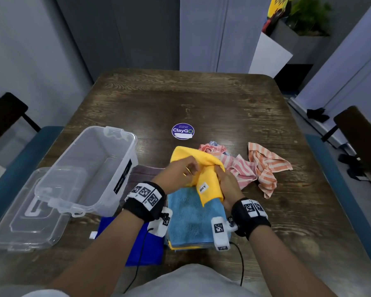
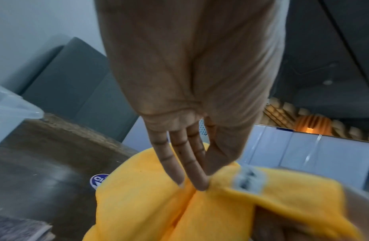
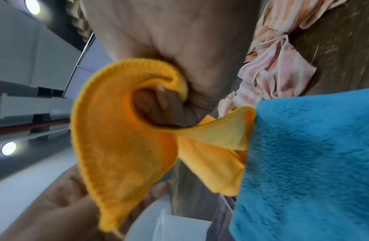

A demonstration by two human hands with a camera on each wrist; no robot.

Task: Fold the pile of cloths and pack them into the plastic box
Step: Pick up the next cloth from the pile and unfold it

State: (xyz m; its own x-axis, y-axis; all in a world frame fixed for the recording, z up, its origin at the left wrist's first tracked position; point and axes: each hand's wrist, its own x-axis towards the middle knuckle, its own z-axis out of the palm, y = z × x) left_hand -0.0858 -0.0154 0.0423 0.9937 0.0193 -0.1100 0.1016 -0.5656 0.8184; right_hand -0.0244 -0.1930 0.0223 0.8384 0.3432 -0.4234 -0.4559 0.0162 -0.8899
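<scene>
Folding step: yellow microfibre cloth is up over the light-blue folded stack, nr front edge of desk. Left hand pinches it; right hand has fingers curled round the bunched part. Next, prob.: find corners, spread flat. Clear plastic box at left edge, empty.

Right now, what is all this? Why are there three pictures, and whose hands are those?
No machine here: these are a person's two hands. A camera sits on the head and one on each wrist band. The big picture is from the head; the other two look along each hand. The left hand and right hand both grip a yellow cloth above a wooden table. On it lie an open plastic box, its lid, a stack of folded cloths with a blue one on top, and crumpled striped cloths.
</scene>
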